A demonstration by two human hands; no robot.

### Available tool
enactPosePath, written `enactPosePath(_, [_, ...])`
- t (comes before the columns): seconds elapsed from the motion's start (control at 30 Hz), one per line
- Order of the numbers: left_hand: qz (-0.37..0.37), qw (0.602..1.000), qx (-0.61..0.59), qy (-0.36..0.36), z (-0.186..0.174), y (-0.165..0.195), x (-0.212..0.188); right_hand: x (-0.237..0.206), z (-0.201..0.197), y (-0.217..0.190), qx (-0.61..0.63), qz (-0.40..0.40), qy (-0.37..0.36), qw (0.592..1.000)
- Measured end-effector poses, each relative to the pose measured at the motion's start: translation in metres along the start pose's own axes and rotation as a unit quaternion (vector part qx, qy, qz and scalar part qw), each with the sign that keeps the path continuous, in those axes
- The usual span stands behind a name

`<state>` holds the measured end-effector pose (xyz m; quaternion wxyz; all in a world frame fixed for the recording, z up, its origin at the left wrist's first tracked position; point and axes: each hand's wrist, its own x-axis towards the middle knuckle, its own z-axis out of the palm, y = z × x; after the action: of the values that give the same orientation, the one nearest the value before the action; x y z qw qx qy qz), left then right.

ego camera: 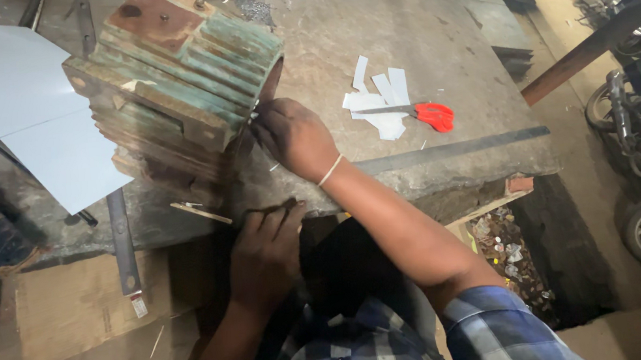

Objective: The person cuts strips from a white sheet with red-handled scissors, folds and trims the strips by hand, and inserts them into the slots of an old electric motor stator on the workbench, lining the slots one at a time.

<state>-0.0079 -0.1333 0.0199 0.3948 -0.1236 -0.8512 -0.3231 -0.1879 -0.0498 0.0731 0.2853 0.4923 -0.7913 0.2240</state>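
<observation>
Right hand (293, 133) pinches something tiny at the motor housing (175, 76) mouth; left hand (265, 253) grips the slab edge (385, 189) below it, so a slip risks scraped fingers.

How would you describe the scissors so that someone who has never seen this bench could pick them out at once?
Start at the big grey stone workbench and look to the right of the rusty green finned motor housing that the right hand touches. There, a scatter of white paper strips lies on the slab, and the scissors rest across them. Their bright red handles are the only vivid colour on the bench.

Motor housing (175, 76) blocks left; bench (368, 32) beyond lies open.
</observation>
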Motion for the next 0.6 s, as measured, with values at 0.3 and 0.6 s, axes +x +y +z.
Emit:
enactPosePath(0.3, [-0.016, 1.0, 0.002, 0.002, 0.004, -0.003, -0.001, -0.001, 0.005, -0.004, -0.007, 0.036, 0.013, 0.999])
enactPosePath(0.6, [-0.005, 1.0, 0.017, -0.015, 0.003, -0.003, -0.002, 0.005, 0.003, -0.023, 0.117, 0.113, 0.099, 0.982])
